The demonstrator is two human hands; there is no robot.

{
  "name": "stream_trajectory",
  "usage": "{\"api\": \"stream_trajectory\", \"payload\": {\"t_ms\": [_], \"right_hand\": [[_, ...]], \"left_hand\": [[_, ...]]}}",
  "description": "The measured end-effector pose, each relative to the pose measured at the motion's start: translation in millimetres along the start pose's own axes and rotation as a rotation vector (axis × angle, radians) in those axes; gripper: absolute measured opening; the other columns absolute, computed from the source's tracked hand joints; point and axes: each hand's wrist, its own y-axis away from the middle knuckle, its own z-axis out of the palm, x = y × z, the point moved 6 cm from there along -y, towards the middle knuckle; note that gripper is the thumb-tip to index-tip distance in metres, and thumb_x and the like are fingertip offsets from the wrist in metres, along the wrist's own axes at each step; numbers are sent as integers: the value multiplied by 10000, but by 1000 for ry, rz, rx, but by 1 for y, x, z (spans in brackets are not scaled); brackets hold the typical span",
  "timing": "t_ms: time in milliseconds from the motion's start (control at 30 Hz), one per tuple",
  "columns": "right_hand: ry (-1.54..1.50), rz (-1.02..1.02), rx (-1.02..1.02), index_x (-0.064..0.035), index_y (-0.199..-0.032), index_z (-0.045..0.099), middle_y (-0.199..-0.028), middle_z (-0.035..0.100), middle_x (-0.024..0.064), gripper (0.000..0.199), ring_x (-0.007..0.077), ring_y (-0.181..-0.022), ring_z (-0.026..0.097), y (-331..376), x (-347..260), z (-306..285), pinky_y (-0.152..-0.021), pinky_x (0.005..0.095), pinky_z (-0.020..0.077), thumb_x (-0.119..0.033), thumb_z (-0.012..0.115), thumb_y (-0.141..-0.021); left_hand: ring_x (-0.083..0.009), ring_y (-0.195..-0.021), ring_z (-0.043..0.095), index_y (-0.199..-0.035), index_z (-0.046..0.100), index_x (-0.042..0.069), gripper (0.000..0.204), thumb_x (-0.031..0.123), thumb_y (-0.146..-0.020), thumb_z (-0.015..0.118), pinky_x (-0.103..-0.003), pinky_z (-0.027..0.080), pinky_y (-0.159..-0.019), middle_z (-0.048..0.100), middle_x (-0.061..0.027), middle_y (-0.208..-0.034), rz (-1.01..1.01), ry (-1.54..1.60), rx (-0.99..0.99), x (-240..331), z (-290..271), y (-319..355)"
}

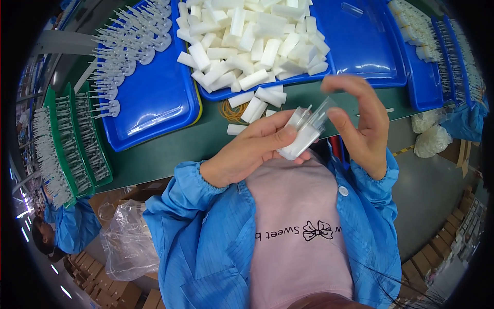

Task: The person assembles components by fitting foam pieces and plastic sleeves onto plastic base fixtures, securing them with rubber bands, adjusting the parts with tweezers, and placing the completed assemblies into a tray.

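A clear case point(307, 132), five o'clock from the white blocks point(269, 51), is grasped, apparently steadied, by the left hand point(254, 148), a light touch seemingly required of the right hand point(363, 123) (unclenched, at three o'clock).

blocks point(252, 46) sit on tray point(218, 96), behind apparent rubber bands point(227, 114)

Right of the matt, foam-like white blocks point(270, 51), a blue tray point(365, 54) looks glossy plastic; below the blocks, a clear case point(304, 138) looks smooth, shiny plastic.

A green table point(149, 164) bears blue trays point(363, 63) and white blocks point(253, 110).
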Motion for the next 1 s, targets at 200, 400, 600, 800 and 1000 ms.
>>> {"api": "stream_trajectory", "payload": {"t_ms": [200,400,600,800,1000], "right_hand": [[-31,-21,-125,-24,-1345,412,-1331,440,187,869,360,-1221,440,4,-25,17,-983,408,394,-135,805,-577],[22,-57,-114,-84,-1388,368,-1374,368,184,1032,407,-1213,410,8,-26,35,-948,448,412,-120,843,-473],[62,-88,-46,-93,-1347,428,-1283,455,172,935,365,-1113,484,5,-29,37,-895,415,440,-75,819,-498],[212,-157,-73,-107,-1289,512,-1119,562,104,825,288,-1002,532,4,-37,42,-928,449,402,-186,796,-519],[266,-284,-114,-45,-1234,501,-1139,588,149,834,298,-967,583,5,-42,52,-935,520,399,-220,856,-500]], "left_hand": [[-241,-1092,568,-1365,324,2,584,242,-906,594,-369,462,-944,525,-135,-1227,9,178,4,-5,1,-3],[-192,-1055,578,-1302,417,40,486,223,-899,617,-333,481,-901,553,-83,-1191,29,285,-8,-9,8,-4],[-217,-1096,563,-1284,432,40,487,308,-909,591,-338,485,-895,548,-102,-1212,86,324,-55,-11,5,-5],[-214,-956,616,-1198,499,36,498,393,-873,618,-347,521,-814,595,-93,-1082,81,419,-10,-15,-2,-9],[-188,-832,617,-1134,514,37,392,273,-857,660,-331,536,-740,595,-76,-959,62,533,-16,-17,0,-7]]}}
